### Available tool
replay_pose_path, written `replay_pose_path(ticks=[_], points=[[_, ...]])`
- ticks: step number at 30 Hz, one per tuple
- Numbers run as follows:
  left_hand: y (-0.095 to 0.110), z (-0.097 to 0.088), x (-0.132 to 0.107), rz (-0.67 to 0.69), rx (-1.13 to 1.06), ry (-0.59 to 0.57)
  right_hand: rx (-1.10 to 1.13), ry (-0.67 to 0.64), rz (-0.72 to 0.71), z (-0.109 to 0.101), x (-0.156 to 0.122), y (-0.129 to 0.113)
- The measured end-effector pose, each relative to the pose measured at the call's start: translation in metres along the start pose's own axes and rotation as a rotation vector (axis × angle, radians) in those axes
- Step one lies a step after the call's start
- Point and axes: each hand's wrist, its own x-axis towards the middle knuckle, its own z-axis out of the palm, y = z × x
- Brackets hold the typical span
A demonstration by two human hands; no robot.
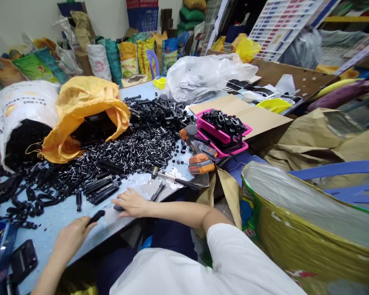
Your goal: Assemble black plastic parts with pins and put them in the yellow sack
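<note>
My left hand [72,237] is closed around a black plastic part [97,216], which sticks out past the thumb over the table's front edge. Just right of it, my right hand [133,203] lies low over the table with fingers spread. Partly under that palm is a dark piece [119,207]; whether the hand grips it is hidden. A hammer [172,177] and a dark flat tool [158,191] lie right of my right hand. Beyond both hands, long black parts [101,189] lie side by side, before a heap of small black pieces with metal pins [135,149].
An orange cordless drill [199,157] stands beside pink baskets [223,131] of black parts. An orange sack [89,92] and a white sack [24,102] lie open on the left. A phone-like black object [23,261] is near the left corner. A large yellow sack [304,221] stands at right.
</note>
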Motion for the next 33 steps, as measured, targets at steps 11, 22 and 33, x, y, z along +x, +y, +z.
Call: replay_pose_path(ticks=[11,22,33], points=[[0.108,0.005,0.028,0.372,-0.383,0.368,0.318,0.556,-0.027,-0.099,-0.049,0.067],[0.113,0.056,0.031,0.345,-0.359,0.405,-0.185,1.035,1.518,-0.258,-0.228,0.357],[0.104,0.064,0.021,0.278,-0.317,0.429,-0.109,0.708,1.565,-0.257,-0.230,0.400]])
